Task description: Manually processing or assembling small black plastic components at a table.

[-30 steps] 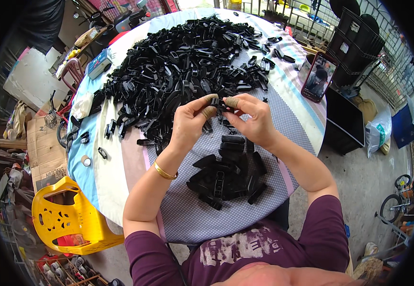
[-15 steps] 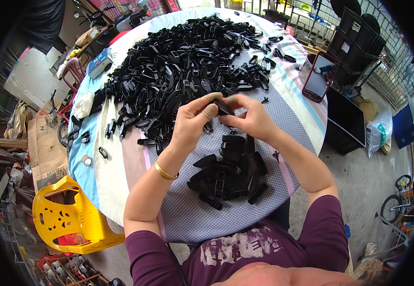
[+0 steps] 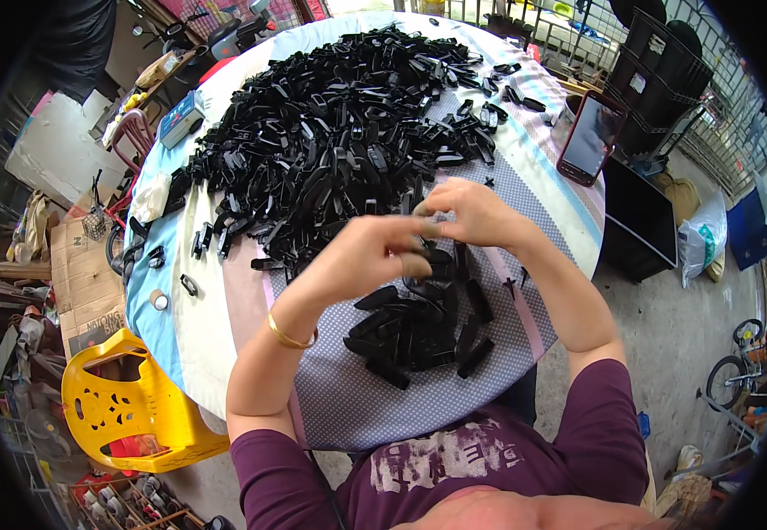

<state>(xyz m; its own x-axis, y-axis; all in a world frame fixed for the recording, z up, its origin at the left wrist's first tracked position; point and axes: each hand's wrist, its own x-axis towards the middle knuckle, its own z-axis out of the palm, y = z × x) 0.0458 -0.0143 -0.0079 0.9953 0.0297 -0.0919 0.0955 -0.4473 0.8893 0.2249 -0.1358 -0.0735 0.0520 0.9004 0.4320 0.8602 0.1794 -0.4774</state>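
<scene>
Over the near edge of a large pile of small black plastic clips [image 3: 313, 132], my two hands meet fingertip to fingertip. My left hand [image 3: 366, 256] is blurred; its thumb and index finger stand apart, with nothing visible between them, above a smaller heap of black clips [image 3: 419, 336]. Coverings show on some of its fingertips. My right hand [image 3: 476, 212] has its fingers bent and pinched together. What it holds, if anything, is hidden behind the fingers. The smaller heap lies close to my body on the dotted grey part of the tablecloth [image 3: 339, 406].
A smartphone [image 3: 591, 137] stands propped at the table's right edge, with a black bin [image 3: 640, 225] below it. A yellow plastic chair [image 3: 127, 406] stands at the left. A blue box [image 3: 180, 119] and a single clip [image 3: 189, 284] lie on the table's left side.
The dark piece between my fingertips no longer shows. My left hand has come down toward the smaller heap, its thumb and index finger parting. My right hand has lowered slightly.
</scene>
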